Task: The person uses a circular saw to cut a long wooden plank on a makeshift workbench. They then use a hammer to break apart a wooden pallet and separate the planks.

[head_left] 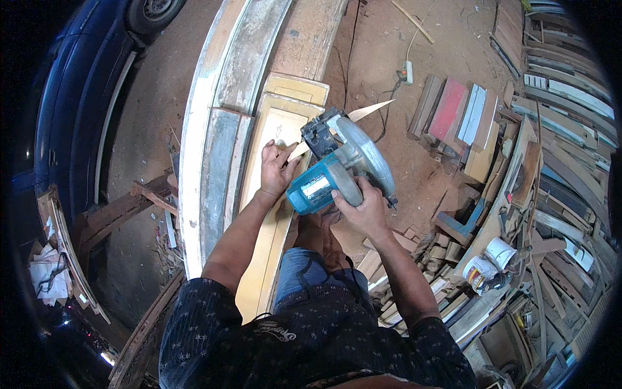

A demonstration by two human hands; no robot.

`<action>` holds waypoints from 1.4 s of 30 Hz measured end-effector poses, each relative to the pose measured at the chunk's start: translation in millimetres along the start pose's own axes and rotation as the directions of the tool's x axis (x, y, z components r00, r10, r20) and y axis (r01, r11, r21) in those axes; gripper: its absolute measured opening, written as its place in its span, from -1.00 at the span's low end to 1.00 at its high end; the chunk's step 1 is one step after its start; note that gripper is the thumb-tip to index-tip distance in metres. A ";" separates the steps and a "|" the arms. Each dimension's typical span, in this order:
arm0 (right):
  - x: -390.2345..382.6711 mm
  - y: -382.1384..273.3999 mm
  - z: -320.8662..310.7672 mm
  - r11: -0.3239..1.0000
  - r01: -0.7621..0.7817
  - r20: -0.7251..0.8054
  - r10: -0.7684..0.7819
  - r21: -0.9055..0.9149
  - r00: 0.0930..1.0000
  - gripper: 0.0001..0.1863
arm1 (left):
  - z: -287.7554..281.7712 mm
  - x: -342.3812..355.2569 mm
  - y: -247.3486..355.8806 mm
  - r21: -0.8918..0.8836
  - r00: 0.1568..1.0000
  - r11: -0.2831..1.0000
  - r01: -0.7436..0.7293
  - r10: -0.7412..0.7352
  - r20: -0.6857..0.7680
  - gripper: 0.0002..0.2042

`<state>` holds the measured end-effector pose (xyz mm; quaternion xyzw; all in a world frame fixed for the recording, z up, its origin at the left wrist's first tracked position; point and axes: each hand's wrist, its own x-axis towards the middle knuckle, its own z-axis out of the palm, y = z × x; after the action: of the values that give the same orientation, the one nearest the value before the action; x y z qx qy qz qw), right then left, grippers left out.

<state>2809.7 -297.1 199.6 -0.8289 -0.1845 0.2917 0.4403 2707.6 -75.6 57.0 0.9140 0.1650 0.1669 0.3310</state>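
- Step: prob. a cut w/ the circular saw [317, 188], either being lined up or under way; blade & contact pt are hiding behind the saw body, so can't tell if it's biting or spinning.
- Work: pale wood strip [374, 110] is running under/behind the saw, pointed end sticking out on the far R side, near end showing by the L hand [277, 170].
- Support: strip's near end is lying over the yellow panel [256, 285], which is resting alongside the long grey boards [223, 162].
- Next move: IMO it's calling for a steady saw, strip pinned firmly, L fingers staying well clear of the blade line.
- R hand [366, 206]: wrapping round the saw's rear handle, thumb lying over the top, fingers closing round the far side; trigger finger's hidden, so can't tell if it's squeezing.
- L hand: fingers bending, a bit apart, tips sitting at the strip's near end, prob. steadying it; can't tell if they're pinching or just pressing.
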 end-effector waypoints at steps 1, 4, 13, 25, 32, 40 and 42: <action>1.9 -1.2 0.7 1.000 0.003 -0.005 -0.003 -0.003 1.000 -0.51 | -0.1 0.0 -0.4 -0.012 1.000 1.000 0.006 -0.006 0.008 -0.62; 8.1 -6.6 3.4 1.000 0.004 -0.020 -0.004 0.015 1.000 -0.52 | -0.6 -1.3 -2.7 -0.024 0.999 1.000 0.020 -0.019 0.030 -0.61; 24.2 -2.9 12.1 0.993 -0.019 -0.067 0.027 0.120 0.997 -0.49 | -3.5 -1.8 -0.6 -0.030 0.998 0.999 0.014 -0.012 0.056 -0.61; 40.6 -18.6 5.4 0.993 -0.055 -0.014 0.057 0.103 0.998 -0.54 | 8.8 -11.4 -15.6 0.005 0.979 0.996 0.085 -0.085 0.186 -0.57; -0.9 1.1 -48.7 0.991 -0.120 -0.142 0.128 0.061 0.982 -0.53 | -7.7 -20.6 -8.5 0.096 0.997 0.995 0.036 -0.029 -0.074 -0.63; -39.2 121.1 -151.2 0.908 -0.219 -0.134 0.281 0.357 0.950 -0.54 | -42.3 -85.9 9.7 0.487 0.892 0.751 0.446 -0.419 -0.171 -0.51; -36.5 188.8 -164.7 0.876 -0.418 -0.105 0.451 0.240 0.886 -0.44 | -34.0 -78.2 30.8 0.546 0.920 0.741 0.392 -0.333 -0.208 -0.46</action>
<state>2897.5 -522.9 126.1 -0.8180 0.0742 0.3349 0.4617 2629.8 -111.4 86.7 0.9117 0.3980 0.0853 0.0559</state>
